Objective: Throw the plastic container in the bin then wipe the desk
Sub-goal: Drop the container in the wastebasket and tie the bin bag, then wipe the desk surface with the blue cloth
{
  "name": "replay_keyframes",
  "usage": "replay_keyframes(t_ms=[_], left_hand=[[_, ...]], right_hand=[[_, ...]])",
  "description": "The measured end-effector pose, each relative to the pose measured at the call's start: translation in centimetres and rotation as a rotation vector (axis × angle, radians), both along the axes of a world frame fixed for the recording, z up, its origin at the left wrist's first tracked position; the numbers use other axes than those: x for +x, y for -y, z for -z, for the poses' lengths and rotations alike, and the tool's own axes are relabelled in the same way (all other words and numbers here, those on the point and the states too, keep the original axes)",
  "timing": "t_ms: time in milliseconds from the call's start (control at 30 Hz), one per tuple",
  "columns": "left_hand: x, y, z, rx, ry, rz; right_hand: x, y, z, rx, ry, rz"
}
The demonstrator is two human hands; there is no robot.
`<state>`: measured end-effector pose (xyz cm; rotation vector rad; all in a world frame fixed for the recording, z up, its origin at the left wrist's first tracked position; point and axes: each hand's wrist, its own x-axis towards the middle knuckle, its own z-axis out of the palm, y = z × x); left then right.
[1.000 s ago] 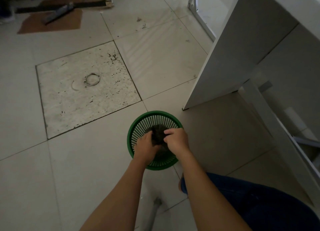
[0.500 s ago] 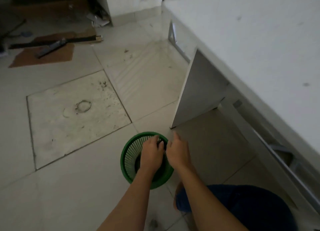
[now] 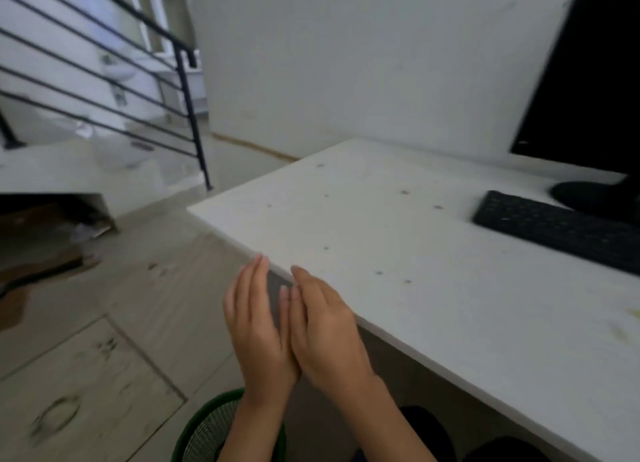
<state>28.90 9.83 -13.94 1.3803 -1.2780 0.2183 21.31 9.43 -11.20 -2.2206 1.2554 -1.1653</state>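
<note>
1. You are facing a dim room with a pale wall, a black stair railing (image 3: 145,80) at upper left and a tiled floor (image 3: 104,340) marked with dark smudges.
2. Your fingers (image 3: 258,278) on the left hand (image 3: 258,330) are straight and pressed side by side, gripping nothing; the fingers of your right hand (image 3: 325,326) are likewise extended and empty.
3. Your two hands are raised in front of you with their inner edges touching near the wrists, just beside the near-left edge of the counter (image 3: 398,253).
4. The counter is white, with small dark specks scattered over it and faint yellowish stains near its right side.
5. A black keyboard (image 3: 554,229) lies on the counter at the right, with a black monitor (image 3: 588,80) on its stand behind it.
6. The green mesh bin (image 3: 204,434) stands on the floor below your left forearm, only partly in view at the bottom edge.
7. The plastic container cannot be made out; the bin's inside is cut off and blurred.
</note>
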Motion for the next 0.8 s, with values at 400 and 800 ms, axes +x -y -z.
replay_keyframes(t_ms=[400, 800], left_hand=[[-19.9, 1.3, -8.4, -0.009, 0.085, 0.470], [-40.9, 1.6, -9.5, 0.405, 0.347, 0.999]], right_hand=[[-19.5, -2.4, -7.0, -0.129, 0.187, 0.529], [-44.7, -5.6, -7.1, 0.153, 0.119, 1.358]])
